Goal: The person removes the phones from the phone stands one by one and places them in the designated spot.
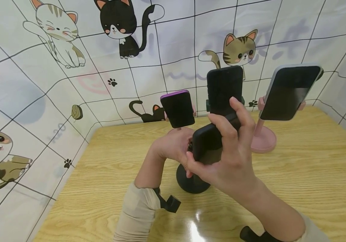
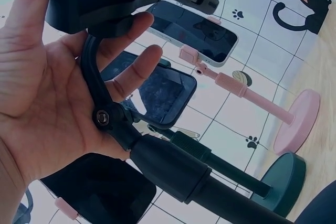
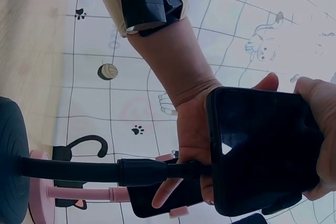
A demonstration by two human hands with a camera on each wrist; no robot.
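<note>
A black smartphone (image 1: pixel 207 143) sits tilted at the head of a black phone stand (image 1: pixel 192 183), screen toward me. My right hand (image 1: pixel 236 163) grips the phone, thumb at its near end and fingers over its far edge. Behind the phone, my left hand (image 1: pixel 176 146) holds the stand near its head. In the left wrist view the bent neck (image 2: pixel 93 77) crosses the left palm, with fingers beyond it and the holder (image 2: pixel 110 9) above. The right wrist view shows the dark screen (image 3: pixel 268 150) hiding part of the left hand.
Behind stand three more phones on stands: a purple-edged phone (image 1: pixel 178 109) at left, a dark phone (image 1: pixel 225 89) in the middle and a white-edged phone (image 1: pixel 291 94) on a pink stand (image 1: pixel 263 139) at right. The wooden table (image 1: pixel 100 168) meets a cat-patterned cloth (image 1: pixel 130 75).
</note>
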